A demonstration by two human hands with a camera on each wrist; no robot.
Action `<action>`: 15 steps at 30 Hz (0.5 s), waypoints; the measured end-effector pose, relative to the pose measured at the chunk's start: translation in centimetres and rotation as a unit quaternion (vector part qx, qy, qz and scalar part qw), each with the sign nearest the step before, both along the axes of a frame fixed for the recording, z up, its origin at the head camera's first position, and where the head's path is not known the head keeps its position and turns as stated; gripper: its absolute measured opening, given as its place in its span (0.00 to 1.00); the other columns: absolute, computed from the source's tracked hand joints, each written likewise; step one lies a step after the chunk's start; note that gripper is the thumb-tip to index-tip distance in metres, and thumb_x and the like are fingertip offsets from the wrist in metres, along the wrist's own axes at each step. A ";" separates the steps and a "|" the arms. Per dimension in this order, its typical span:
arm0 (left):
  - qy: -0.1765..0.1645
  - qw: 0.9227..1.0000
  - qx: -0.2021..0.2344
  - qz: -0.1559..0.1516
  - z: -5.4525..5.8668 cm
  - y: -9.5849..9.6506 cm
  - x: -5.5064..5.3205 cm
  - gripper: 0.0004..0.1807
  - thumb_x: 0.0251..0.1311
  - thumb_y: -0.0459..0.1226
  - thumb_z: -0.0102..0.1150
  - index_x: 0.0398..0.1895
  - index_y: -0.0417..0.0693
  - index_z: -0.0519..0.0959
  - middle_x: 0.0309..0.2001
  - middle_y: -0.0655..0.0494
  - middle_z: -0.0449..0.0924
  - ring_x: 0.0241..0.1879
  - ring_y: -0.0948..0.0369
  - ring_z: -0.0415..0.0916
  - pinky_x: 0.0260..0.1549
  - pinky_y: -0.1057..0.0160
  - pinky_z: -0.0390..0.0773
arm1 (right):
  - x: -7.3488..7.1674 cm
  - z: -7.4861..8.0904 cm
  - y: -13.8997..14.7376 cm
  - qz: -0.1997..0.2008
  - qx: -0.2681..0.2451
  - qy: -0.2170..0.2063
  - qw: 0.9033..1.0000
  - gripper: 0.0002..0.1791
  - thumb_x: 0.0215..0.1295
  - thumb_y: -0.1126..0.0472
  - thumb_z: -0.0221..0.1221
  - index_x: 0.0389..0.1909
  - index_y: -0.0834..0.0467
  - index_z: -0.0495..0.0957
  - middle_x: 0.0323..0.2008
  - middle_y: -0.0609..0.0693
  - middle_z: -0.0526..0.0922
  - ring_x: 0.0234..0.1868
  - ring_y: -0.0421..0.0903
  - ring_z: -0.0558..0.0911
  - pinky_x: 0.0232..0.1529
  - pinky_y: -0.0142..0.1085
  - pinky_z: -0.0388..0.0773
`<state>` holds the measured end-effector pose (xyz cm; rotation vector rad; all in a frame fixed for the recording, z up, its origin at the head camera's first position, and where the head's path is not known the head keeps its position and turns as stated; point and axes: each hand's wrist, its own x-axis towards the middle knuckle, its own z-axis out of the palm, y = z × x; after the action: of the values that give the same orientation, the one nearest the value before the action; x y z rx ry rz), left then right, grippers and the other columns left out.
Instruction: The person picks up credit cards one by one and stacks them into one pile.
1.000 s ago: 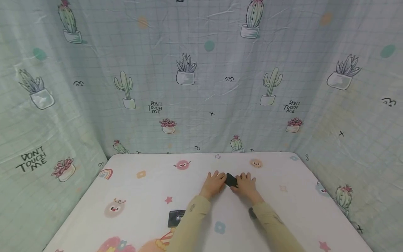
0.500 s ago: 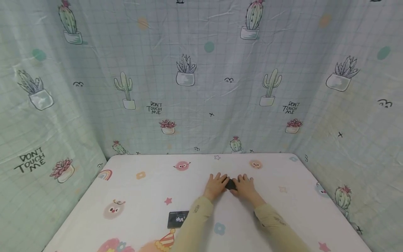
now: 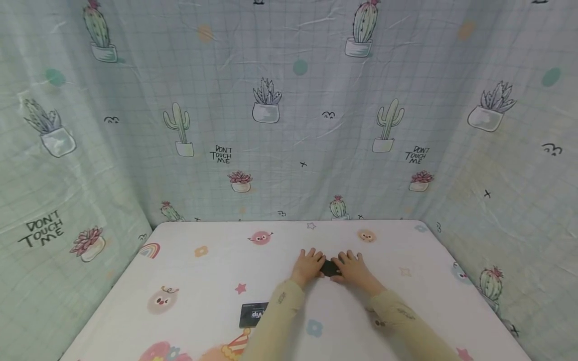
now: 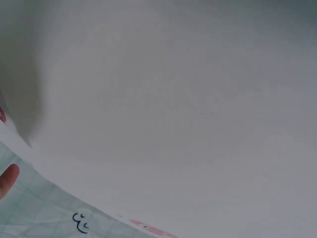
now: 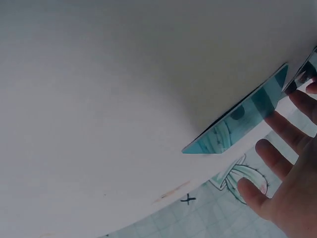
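Both hands meet over a small black pocket mirror (image 3: 330, 267) near the middle of the table. At its left edge, my left hand (image 3: 308, 265) pinches it between fingers and thumb. Across from that, my right hand (image 3: 354, 268) grips the other side, its thumb low at the near corner. In the right wrist view, a shiny teal mirror panel (image 5: 237, 116) reflects the cactus cloth and stands close over the white surface. A second reflective piece (image 5: 303, 72) is partly visible by the fingers (image 5: 290, 131). Only one fingertip (image 4: 9, 179) shows in the left wrist view.
A black card marked "Vip" (image 3: 252, 316) lies left of the left sleeve (image 3: 280, 321), which covers part of it. Cartoon prints mark the white table (image 3: 203, 281). Cactus-print cloth (image 3: 289, 140) hangs around its back and sides.
The mirror has come slightly nearer and turned from a diamond-like slant to a flatter, more level look. The right hand's forearm has shifted toward the right and near.
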<state>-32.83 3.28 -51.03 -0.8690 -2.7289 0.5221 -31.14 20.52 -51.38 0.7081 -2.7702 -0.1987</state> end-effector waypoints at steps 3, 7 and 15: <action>-0.004 1.000 -0.002 -0.001 0.1 -0.1 -0.1 0.30 0.49 0.62 0.44 0.55 0.63 0.67 0.55 0.68 0.66 0.56 0.65 0.62 0.54 0.59 0.66 | 0.0 -0.2 0.1 0.007 0.004 0.022 1.000 0.32 0.49 0.35 0.55 0.46 0.57 0.73 0.39 0.53 0.71 0.39 0.51 0.68 0.38 0.52 0.68; 0.002 1.000 0.000 -0.011 -0.1 -0.3 -0.2 0.30 0.50 0.62 0.43 0.54 0.62 0.68 0.55 0.67 0.66 0.55 0.64 0.62 0.55 0.59 0.67 | 0.0 -0.3 0.1 0.013 0.011 0.038 0.999 0.32 0.49 0.35 0.54 0.44 0.58 0.73 0.37 0.53 0.71 0.38 0.51 0.68 0.38 0.52 0.69; 0.020 1.000 -0.010 -0.019 -0.1 -0.4 -0.1 0.30 0.50 0.63 0.42 0.55 0.61 0.68 0.56 0.66 0.66 0.56 0.64 0.62 0.55 0.60 0.67 | -0.1 -0.4 0.2 0.031 -0.007 0.043 0.999 0.31 0.49 0.36 0.55 0.41 0.59 0.71 0.36 0.55 0.69 0.39 0.53 0.68 0.39 0.55 0.68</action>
<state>-32.92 2.93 -51.12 -0.9033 -2.6693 0.5555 -31.24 20.72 -51.77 0.7635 -2.6620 -0.1928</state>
